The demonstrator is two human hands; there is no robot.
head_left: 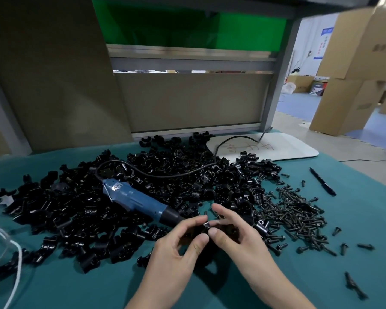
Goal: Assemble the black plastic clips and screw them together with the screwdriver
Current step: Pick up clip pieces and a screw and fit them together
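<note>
Pinching a black clip (206, 225) between thumb and fingertips, the left hand (178, 248) meets the right hand (239, 239), whose thumb grips the same piece, forefinger held out straight. The screwdriver (138, 199) lies just beyond the left fingers, nose toward them, on the heap of clips (76, 208). Screws (296, 210) lie just right of the right hand.

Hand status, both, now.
Left hand: pinching a black clip.
Right hand: gripping the same black clip.
</note>
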